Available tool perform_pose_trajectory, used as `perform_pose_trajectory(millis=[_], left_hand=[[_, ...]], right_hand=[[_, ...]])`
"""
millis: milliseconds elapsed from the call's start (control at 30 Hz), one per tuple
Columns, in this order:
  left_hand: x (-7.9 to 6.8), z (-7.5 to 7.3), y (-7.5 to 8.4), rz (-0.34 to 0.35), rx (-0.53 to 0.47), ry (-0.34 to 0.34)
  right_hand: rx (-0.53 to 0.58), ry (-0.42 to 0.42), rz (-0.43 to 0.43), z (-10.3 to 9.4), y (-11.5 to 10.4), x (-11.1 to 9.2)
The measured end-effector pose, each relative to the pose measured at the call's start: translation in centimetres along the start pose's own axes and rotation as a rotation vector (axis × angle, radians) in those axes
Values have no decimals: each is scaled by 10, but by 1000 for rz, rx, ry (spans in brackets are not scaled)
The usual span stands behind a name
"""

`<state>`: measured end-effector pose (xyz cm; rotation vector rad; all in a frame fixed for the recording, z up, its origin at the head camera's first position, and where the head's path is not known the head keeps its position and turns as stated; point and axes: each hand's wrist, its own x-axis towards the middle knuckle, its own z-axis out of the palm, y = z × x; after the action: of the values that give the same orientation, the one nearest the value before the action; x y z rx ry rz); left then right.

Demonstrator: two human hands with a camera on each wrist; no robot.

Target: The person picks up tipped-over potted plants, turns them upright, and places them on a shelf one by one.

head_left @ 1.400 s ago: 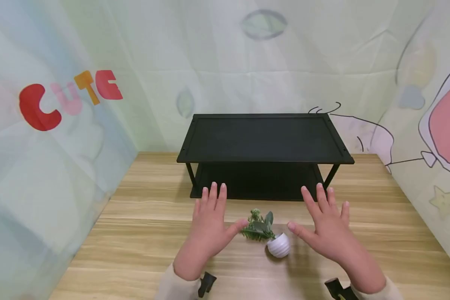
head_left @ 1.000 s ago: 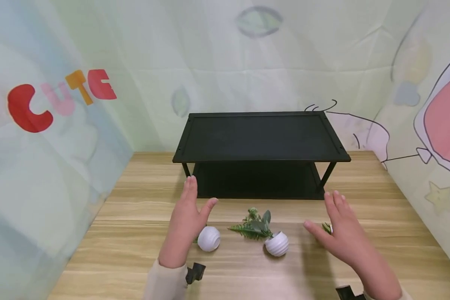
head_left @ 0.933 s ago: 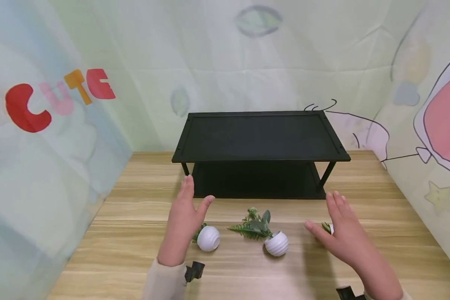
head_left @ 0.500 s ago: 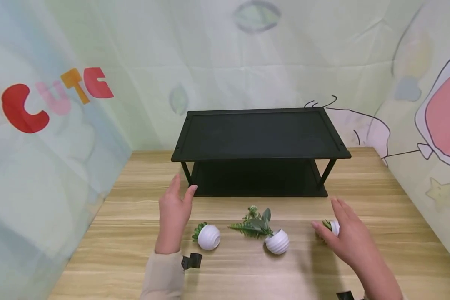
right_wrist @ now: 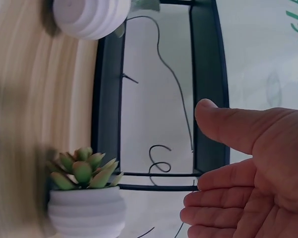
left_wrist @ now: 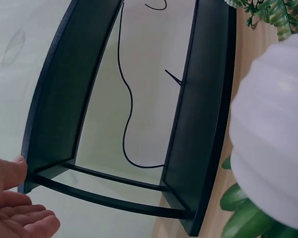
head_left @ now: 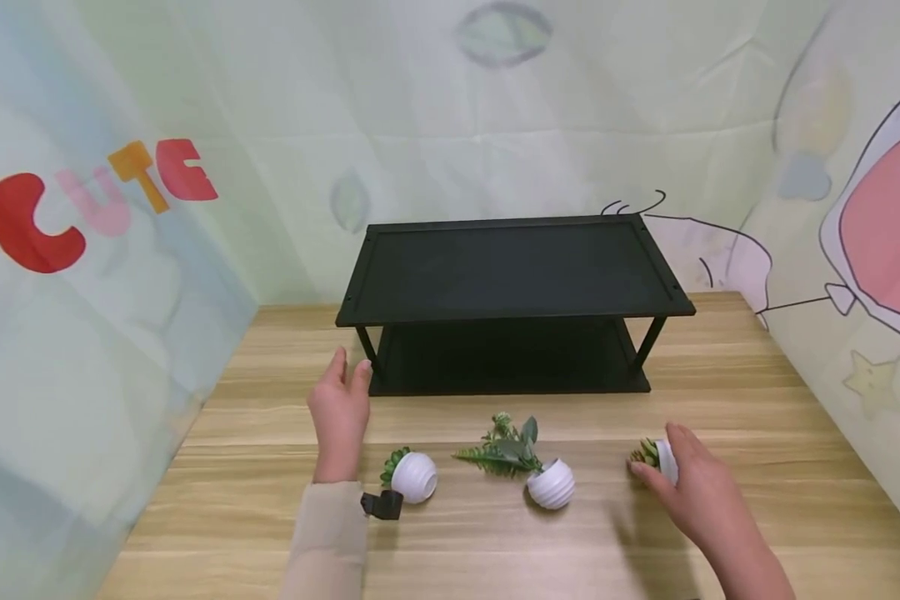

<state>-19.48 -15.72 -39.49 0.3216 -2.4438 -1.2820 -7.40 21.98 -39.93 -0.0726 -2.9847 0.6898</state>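
The left hand (head_left: 339,417) is beside the shelf's (head_left: 513,271) left front post, fingers loosely bent, holding nothing; whether its thumb touches the shelf edge, I cannot tell. The right hand (head_left: 705,492) is free too, hovering over the right pot (head_left: 668,461) with its thumb spread from the fingers (the right wrist view shows a gap between palm and pot).

3 white pots lie on their sides on the wooden table (head_left: 480,542), in front of the shelf. The right pot has a succulent (head_left: 647,454) pointing left. The middle pot (head_left: 551,485), ribbed, has green sprigs (head_left: 506,450) stretching left. The left pot (head_left: 415,477) has a rosette (head_left: 394,465) on its left side and is near the left sleeve's black mount (head_left: 382,505).

The shelf is black, with 2 tiers, near the table's back edge. Behind it hangs a pale printed cloth (head_left: 420,92), with "CUTE" letters (head_left: 112,218) at left and a pink balloon (head_left: 892,225) at right.
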Motion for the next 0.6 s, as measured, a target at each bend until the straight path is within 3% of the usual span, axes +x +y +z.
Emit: perform_pose_trajectory(millis=[333, 600], left_hand=[[22, 12, -14, -68, -134, 29], [35, 19, -24, -91, -166, 54]], right_hand=[[-19, 35, -20, 7, 14, 2], [-34, -21, 12, 10, 25, 5]])
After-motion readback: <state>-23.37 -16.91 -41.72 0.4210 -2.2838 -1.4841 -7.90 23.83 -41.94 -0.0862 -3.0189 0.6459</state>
